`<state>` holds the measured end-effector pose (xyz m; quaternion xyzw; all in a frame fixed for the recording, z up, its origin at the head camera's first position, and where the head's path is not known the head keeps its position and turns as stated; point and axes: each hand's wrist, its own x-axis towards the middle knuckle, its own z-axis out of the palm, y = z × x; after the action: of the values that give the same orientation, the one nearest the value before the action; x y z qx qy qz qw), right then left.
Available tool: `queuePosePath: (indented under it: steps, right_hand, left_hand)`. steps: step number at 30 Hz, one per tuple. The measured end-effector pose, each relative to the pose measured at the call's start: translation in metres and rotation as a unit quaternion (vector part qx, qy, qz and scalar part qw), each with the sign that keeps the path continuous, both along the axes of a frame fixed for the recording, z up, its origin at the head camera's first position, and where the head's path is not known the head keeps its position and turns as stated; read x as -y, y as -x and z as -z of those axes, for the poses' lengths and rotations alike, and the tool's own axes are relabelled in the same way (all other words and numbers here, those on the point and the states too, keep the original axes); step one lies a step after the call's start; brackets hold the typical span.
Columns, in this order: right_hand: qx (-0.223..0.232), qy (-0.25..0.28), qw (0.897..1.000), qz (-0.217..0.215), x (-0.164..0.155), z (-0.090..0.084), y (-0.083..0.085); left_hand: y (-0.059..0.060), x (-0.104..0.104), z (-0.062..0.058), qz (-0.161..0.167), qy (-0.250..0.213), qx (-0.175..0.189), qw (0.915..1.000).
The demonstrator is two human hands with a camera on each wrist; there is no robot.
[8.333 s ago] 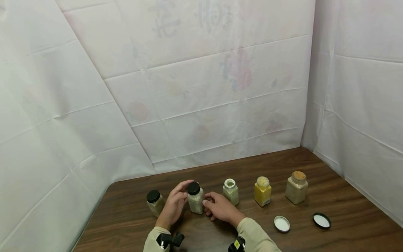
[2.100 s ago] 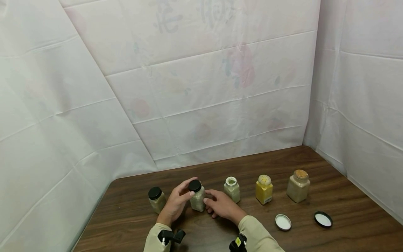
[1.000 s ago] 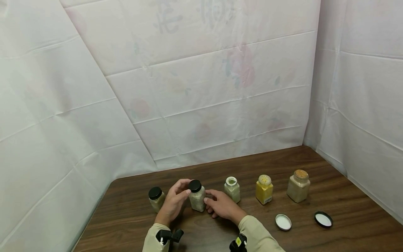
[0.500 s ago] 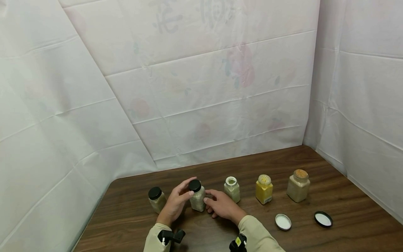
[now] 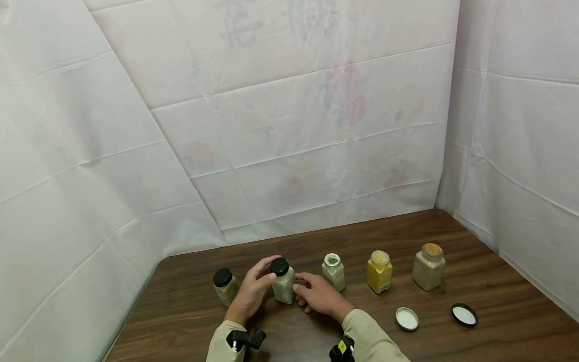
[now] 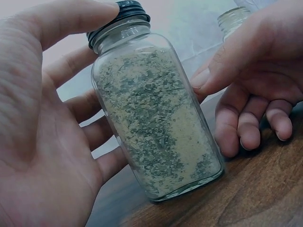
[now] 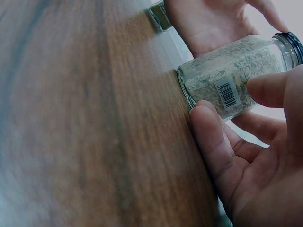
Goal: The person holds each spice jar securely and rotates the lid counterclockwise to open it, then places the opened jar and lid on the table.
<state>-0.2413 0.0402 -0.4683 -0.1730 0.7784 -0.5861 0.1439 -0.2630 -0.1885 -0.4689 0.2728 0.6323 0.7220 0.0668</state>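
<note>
A glass spice jar (image 6: 151, 118) of pale green and cream flakes stands on the wooden table under a black screw lid (image 5: 280, 266). My left hand (image 5: 251, 291) holds the lid, its thumb on the near side and fingers reaching behind. From the other side, my right hand (image 5: 322, 295) grips the jar's lower body by thumb and fingers, as the right wrist view shows beside the barcode label (image 7: 228, 92). The lid sits on the jar's neck; whether it is loose cannot be seen. A second black-lidded jar (image 5: 225, 289) stands left of my left hand, partly hidden by it.
Right of my hands stand three jars without lids: a green one (image 5: 333, 275), a yellow one (image 5: 379, 274) and a beige one (image 5: 428, 269). Two lids, one pale-rimmed (image 5: 406, 319) and one black-rimmed (image 5: 464, 315), lie white side up in front. White cloth (image 5: 316, 166) hangs behind the table.
My left thumb and fingers have shifted back and forth slightly around the black lid. The right hand and the jar have stayed in nearly the same place.
</note>
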Motion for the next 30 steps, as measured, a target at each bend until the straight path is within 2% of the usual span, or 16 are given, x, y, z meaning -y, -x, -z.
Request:
queuePosePath:
  steps: [17, 30]
  right_hand:
    - [0.0, 0.005, 1.0, 0.002, 0.0005, -0.0016, -0.0014]
    - [0.005, 0.004, 1.0, 0.004, 0.0005, -0.0024, -0.0019]
  left_hand:
    - [-0.0004, 0.0014, -0.0007, -0.002, -0.021, -0.007, 0.9997]
    - [-0.0007, -0.002, -0.0013, -0.022, -0.03, 0.001, 0.9993]
